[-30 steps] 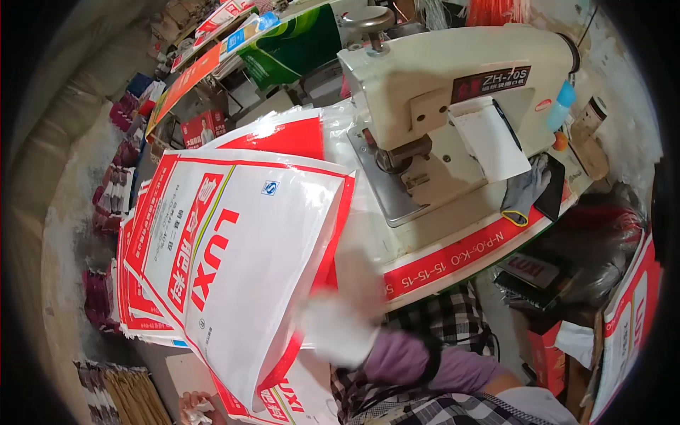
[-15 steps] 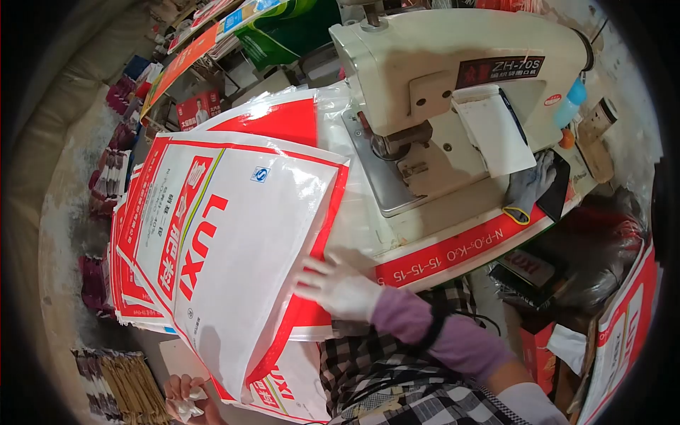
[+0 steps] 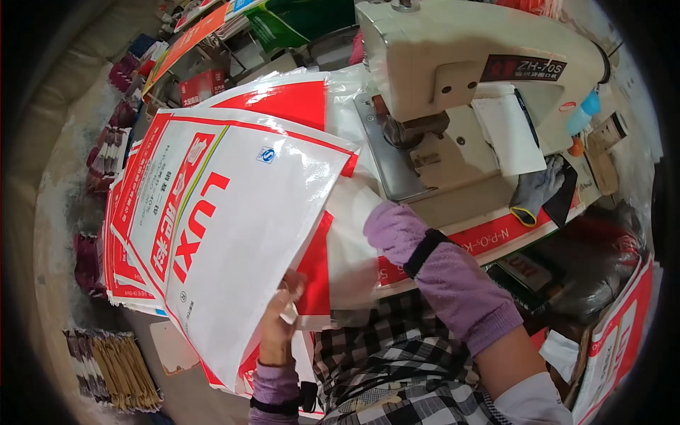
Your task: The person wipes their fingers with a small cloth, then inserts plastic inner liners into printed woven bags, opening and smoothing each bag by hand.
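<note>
A white and red printed LUXI bag (image 3: 262, 205) lies at a slant over a stack of similar bags, its right edge raised. My right hand (image 3: 353, 203), in a white glove, is at the upper part of that edge, beside the sewing machine (image 3: 425, 71). Motion blur and the bag's edge hide its fingers. Lower along the same edge is my left hand (image 3: 283, 308), with something white around its fingers. Those fingers look bent close to the bag, but blur hides whether they grip it.
Stacked printed bags (image 3: 127, 262) fill the left side of the table. A grey glove (image 3: 535, 191) and white paper (image 3: 506, 134) lie by the machine. Bundled brown strips (image 3: 120, 368) sit at lower left. More LUXI bags (image 3: 623, 340) stand at right.
My right hand has moved up along the bag's edge toward the machine. My left hand has come from the bag's bottom corner up to its right edge. The view has shifted slightly.
</note>
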Available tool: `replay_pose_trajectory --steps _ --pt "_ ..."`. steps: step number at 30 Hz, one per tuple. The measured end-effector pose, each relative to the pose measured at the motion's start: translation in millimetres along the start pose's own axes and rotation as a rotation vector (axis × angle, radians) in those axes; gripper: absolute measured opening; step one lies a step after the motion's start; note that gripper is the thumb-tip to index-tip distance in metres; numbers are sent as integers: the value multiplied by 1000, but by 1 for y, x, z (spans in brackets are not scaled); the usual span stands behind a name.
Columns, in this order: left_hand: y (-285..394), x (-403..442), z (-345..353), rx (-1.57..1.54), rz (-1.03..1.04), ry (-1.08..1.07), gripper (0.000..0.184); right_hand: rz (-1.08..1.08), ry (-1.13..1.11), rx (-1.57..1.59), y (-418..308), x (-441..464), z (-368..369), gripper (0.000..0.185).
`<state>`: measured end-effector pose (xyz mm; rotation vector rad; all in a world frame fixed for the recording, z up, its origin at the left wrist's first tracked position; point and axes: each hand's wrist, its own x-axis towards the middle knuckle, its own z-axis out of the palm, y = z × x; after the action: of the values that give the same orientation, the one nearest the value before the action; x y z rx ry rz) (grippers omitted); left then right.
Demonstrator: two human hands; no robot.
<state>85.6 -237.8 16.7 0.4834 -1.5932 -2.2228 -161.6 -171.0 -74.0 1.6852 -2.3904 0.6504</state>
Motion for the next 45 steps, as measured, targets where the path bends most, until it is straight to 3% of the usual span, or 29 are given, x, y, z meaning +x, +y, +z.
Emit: replay_pose_trajectory --steps 2,7,9,11,13,17,19,22,26,31,35,38,40,41,44,45 --pt "-7 7 -11 114 -46 112 32 203 -206 86 9 14 16 31" --pt "-15 10 -27 -5 -78 18 38 360 -207 279 5 19 -13 29" --pt "-17 10 -22 1 -45 105 39 509 -54 284 7 17 -13 27" --pt "-22 12 -36 -37 -16 -16 41 519 -82 280 7 10 -12 26" --pt "-25 9 -42 -115 -77 33 44 313 -16 213 0 5 -24 24" --pt "-27 9 -39 -124 -30 27 48 443 -192 161 8 21 8 22" --pt "-15 9 -18 -132 -79 91 44 596 124 401 8 25 -9 19" --pt "-18 13 -23 -99 -21 15 36 638 317 401 4 21 -35 16" --pt "-21 14 -31 -94 -47 -28 28 500 462 395 -9 -4 -51 21" --pt "-20 11 -25 -192 -12 1 26 384 53 349 -20 -21 -45 25" --pt "-22 10 -29 -228 -58 131 28 366 -58 218 -11 -19 -31 26" --pt "-20 16 -35 -89 -2 -69 32 286 130 292 1 -11 -15 13" --pt "-8 19 -18 153 -125 -45 34 183 -112 42 3 -2 -17 16" --pt "-6 28 -7 150 -126 -40 34 179 -117 43 3 0 -19 16" --pt "-3 89 45 34 -83 -61 11 83 -135 -3 0 7 -24 18" --pt "0 108 60 -51 -36 -26 7 190 -148 75 -1 8 -24 18"
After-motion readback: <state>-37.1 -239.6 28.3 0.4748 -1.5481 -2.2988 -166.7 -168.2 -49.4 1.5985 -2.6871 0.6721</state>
